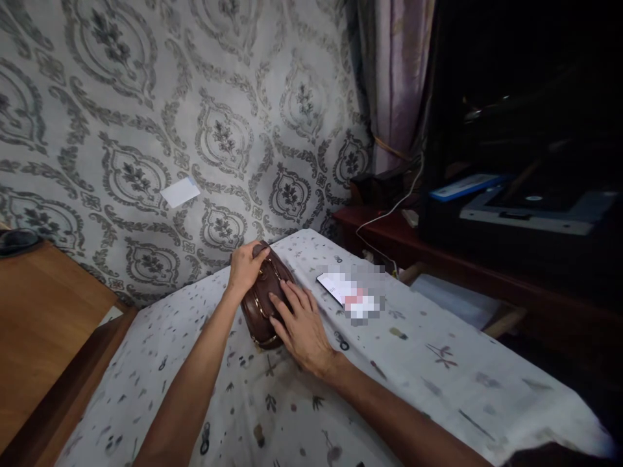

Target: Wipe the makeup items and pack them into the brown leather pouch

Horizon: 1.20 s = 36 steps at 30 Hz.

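Note:
A small brown leather bag (pixel 257 308) with gold-coloured zips lies on the patterned white bed sheet (pixel 287 415). My left hand (pixel 246 266) grips its far end, the thumb pressed on top and the other fingers partly hidden. Across the near right side of the bag, my right hand (pixel 304 327) rests with its fingers stretched out and apart. A phone (pixel 335 290) with a lit screen lies to the right of the bag, partly blurred by pixelation.
A wooden cabinet (pixel 43 337) stands at the left. Patterned wallpaper with a white card (pixel 180 192) is behind the bed. On the right are a dark red shelf (pixel 467 279), a white cable (pixel 389 211), a blue-edged flat item (pixel 467 186) and a purple curtain (pixel 402 78).

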Each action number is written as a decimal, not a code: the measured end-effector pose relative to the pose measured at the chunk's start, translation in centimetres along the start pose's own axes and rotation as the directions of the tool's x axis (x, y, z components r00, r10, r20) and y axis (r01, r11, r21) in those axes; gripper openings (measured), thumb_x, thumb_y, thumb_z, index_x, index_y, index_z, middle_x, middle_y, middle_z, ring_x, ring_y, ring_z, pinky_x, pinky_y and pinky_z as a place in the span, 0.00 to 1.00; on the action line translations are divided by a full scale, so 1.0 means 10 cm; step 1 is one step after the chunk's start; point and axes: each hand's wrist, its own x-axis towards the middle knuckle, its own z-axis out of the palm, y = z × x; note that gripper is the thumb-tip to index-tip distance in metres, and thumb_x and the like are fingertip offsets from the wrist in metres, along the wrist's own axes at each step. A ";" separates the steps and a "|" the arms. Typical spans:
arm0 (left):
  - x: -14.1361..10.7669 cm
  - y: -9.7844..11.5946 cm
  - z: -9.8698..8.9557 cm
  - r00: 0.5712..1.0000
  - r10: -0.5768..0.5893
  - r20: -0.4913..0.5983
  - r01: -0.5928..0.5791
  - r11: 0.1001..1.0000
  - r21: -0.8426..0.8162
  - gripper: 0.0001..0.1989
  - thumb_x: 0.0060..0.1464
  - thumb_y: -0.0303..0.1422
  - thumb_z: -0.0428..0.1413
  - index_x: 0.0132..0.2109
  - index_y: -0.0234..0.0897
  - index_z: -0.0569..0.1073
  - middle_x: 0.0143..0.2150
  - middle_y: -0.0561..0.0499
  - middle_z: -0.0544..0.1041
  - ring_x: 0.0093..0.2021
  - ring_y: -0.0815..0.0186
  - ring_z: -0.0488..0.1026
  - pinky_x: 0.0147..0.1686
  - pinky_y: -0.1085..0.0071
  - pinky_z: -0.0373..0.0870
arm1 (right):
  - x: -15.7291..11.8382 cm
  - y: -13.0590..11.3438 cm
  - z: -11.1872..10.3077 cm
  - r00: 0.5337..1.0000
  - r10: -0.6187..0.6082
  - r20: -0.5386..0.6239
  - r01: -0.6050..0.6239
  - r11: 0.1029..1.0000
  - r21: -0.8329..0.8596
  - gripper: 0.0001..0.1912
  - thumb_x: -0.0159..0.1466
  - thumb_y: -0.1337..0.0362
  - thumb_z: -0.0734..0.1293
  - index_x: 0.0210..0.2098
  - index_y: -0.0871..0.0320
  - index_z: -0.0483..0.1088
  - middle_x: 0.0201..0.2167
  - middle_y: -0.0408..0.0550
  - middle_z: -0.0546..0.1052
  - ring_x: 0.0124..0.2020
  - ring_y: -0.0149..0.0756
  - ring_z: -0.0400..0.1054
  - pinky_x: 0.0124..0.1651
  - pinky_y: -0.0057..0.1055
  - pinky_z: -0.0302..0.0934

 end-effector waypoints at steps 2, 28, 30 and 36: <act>-0.02 0.02 0.00 1.000 -0.001 0.008 0.002 1.000 -0.019 0.12 0.56 0.35 0.55 0.25 0.38 0.69 0.22 0.55 0.70 0.27 0.66 0.67 0.30 0.72 0.59 | 0.01 0.01 0.00 1.000 0.009 0.005 -0.009 1.000 0.009 0.19 0.70 0.60 0.60 0.58 0.58 0.68 0.63 0.59 0.67 0.64 0.50 0.58 0.65 0.53 0.51; -0.36 -0.50 -0.37 0.995 -0.063 0.075 0.063 0.998 -0.001 0.09 0.53 0.35 0.55 0.32 0.35 0.77 0.28 0.52 0.77 0.29 0.66 0.69 0.30 0.72 0.64 | -0.04 0.19 0.12 0.998 -0.008 -0.068 0.017 0.992 0.127 0.23 0.69 0.58 0.63 0.61 0.59 0.64 0.62 0.59 0.68 0.62 0.50 0.62 0.57 0.50 0.63; -0.38 -0.49 -0.34 0.997 -0.066 0.046 0.065 0.998 0.013 0.09 0.54 0.34 0.54 0.32 0.35 0.76 0.28 0.52 0.77 0.28 0.67 0.68 0.29 0.73 0.62 | -0.04 0.18 0.12 0.998 -0.007 -0.067 0.014 0.995 0.100 0.23 0.69 0.58 0.63 0.61 0.59 0.64 0.62 0.59 0.69 0.61 0.49 0.62 0.56 0.48 0.63; -0.44 -0.44 -0.33 0.999 -0.052 -0.008 0.053 0.997 0.058 0.08 0.56 0.33 0.54 0.31 0.36 0.75 0.27 0.54 0.74 0.28 0.67 0.66 0.31 0.72 0.60 | -0.03 0.17 0.14 0.999 0.008 -0.046 -0.004 0.997 0.071 0.23 0.69 0.57 0.64 0.61 0.58 0.64 0.60 0.56 0.71 0.59 0.48 0.64 0.54 0.46 0.63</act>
